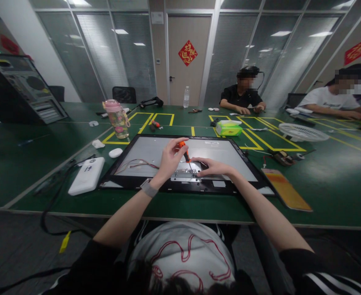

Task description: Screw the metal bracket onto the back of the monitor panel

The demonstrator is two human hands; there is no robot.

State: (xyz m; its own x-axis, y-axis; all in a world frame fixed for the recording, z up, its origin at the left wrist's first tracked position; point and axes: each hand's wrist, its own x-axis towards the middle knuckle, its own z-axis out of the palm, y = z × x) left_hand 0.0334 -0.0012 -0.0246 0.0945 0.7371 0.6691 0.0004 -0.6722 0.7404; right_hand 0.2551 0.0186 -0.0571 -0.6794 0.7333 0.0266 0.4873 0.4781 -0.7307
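Observation:
A flat display panel (143,149) with a black frame lies on the green table, its metal back facing up. My left hand (172,157) grips the orange and black handle of a screwdriver (185,150) from above. The screwdriver is tilted, and its shaft points down at a metal bracket (185,174) by the panel's near edge. Beside the shaft, my right hand (211,167) has thumb and fingers curved around the bracket area near the tip. Whether those fingers pinch something small cannot be made out. Thin wires (139,162) lie on the panel left of my hands.
A white power bank (87,176) and a pink-lidded bottle (117,119) stand left of the panel. To its right are an orange-yellow phone-shaped slab (286,189), a green tissue pack (229,128) and a white fan grille (303,132). Two people sit across the table at right.

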